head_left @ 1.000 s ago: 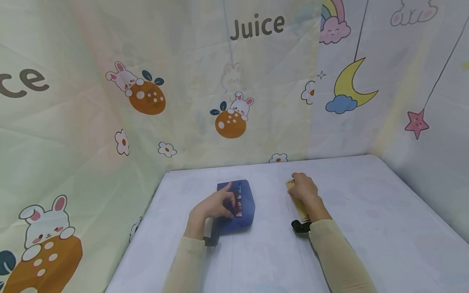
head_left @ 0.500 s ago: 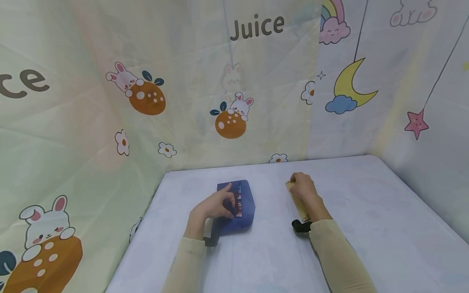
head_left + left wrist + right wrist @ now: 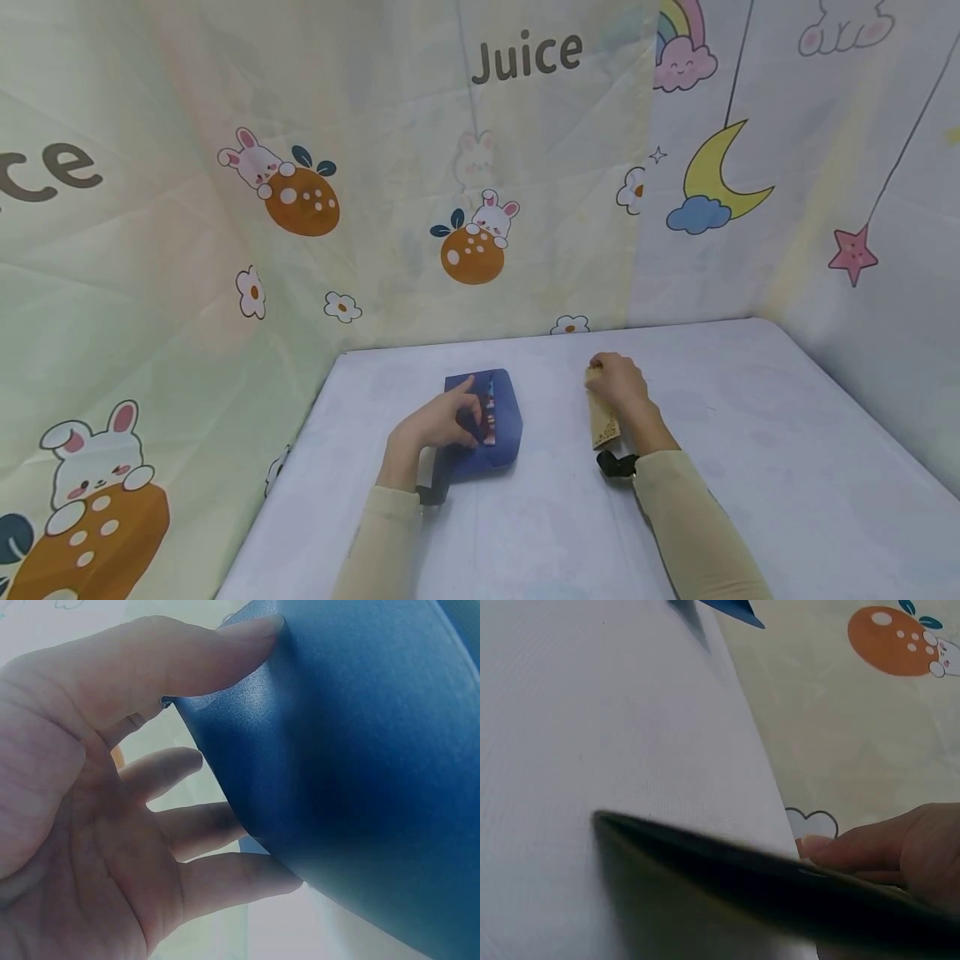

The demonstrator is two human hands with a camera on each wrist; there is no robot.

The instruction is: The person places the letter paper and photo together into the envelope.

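On the left of the table lies a blue envelope [image 3: 510, 429] with a colourful picture card [image 3: 491, 412] showing at its opening. My left hand [image 3: 438, 419] pinches the envelope's flap; in the left wrist view the thumb presses on the blue paper [image 3: 375, 750] and the fingertips sit behind its edge. To the right, my right hand [image 3: 621, 385] grips the far end of a yellow folded card [image 3: 602, 421] with a dark dotted print at its near end. The right wrist view shows this folded card [image 3: 705, 859] nearly edge-on, its two layers slightly parted, above the white surface.
A white-covered table [image 3: 540, 533] spreads under both hands. Printed fabric [image 3: 390, 208] with rabbits, oranges and a moon hangs behind and at the sides. Each wrist carries a small dark strap-like mount, the right one [image 3: 617, 464] near the folded card.
The yellow folded card has turned, its near end swinging left, so more of its face and the dotted print shows. My right hand has shifted slightly left. The left hand and envelope stay put.
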